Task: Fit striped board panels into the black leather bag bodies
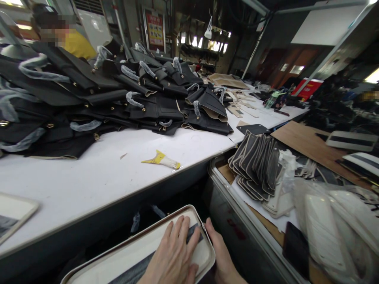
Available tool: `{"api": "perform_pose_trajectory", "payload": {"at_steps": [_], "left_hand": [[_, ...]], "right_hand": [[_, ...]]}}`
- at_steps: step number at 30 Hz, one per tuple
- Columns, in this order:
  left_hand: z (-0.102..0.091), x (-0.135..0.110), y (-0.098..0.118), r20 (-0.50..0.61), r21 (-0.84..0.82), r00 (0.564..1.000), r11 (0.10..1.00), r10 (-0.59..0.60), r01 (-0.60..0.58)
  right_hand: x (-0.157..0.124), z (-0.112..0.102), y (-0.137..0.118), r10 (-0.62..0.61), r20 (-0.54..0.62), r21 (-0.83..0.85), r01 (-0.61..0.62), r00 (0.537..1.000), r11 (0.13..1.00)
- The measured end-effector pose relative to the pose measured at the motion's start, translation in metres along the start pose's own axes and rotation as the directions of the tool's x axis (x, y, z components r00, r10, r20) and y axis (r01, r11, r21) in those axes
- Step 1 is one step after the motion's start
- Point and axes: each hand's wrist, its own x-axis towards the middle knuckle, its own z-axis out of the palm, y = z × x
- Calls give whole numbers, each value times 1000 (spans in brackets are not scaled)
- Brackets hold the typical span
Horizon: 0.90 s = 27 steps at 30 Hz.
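Observation:
A cream panel (124, 260) with a dark stripe and a tan edge lies low in front of me, below the white table's front edge. My left hand (174, 254) rests flat on its right end, fingers stretched out over the stripe. My right hand (220, 254) grips the panel's rounded right corner from the side, thumb against the rim.
The white table (89, 177) holds a big heap of black leather pieces (89, 102) with gold studs and a yellow scraper (162, 159). To the right, a metal-edged cart (225, 185) carries several stacked dark panels (257, 161) and bagged white panels (331, 228). A person in yellow (77, 43) stands far left.

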Motion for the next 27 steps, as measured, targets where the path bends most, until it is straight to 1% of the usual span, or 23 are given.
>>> {"api": "perform_pose_trajectory", "payload": {"at_steps": [1,3,5,9,11,13,15,18,20,24,27], "left_hand": [[1,0,-1,6,11,1000,1000,-6,6],[1,0,-3,8,22,1000,1000,-13,13],[-1,0,-6,-11,13,1000,1000,-17,17],[-4,2,-10,-77,-14,997,1000,-6,5],[-5,2,-11,-84,-14,996,1000,-4,3],[-6,3,-11,-78,-13,997,1000,-4,3],[-7,3,-11,-59,-12,998,1000,-12,11],[-9,3,-9,-33,-3,999,1000,-30,30],[-9,4,-8,-33,10,999,999,-36,36],[-8,4,-8,-49,15,999,1000,-24,25],[-7,3,-11,-31,10,999,1000,-15,16]], "right_hand": [[-2,-2,-4,-2,0,-36,2,1000,999],[-7,-6,-8,-42,-16,-163,39,999,986],[-10,-11,-11,-113,-24,-303,101,993,948],[-10,-14,-12,-261,24,-455,243,965,857],[-10,-13,-13,-326,45,-491,305,944,816],[-11,-12,-13,-363,48,-507,336,931,794],[-11,-11,-11,-376,26,-507,336,926,794],[-12,-10,-9,-366,-28,-496,305,930,813],[-13,-8,-11,-365,-41,-511,294,930,807],[-16,-3,-15,-379,-3,-568,310,925,762],[-21,0,-15,-411,20,-607,338,911,720]]}}
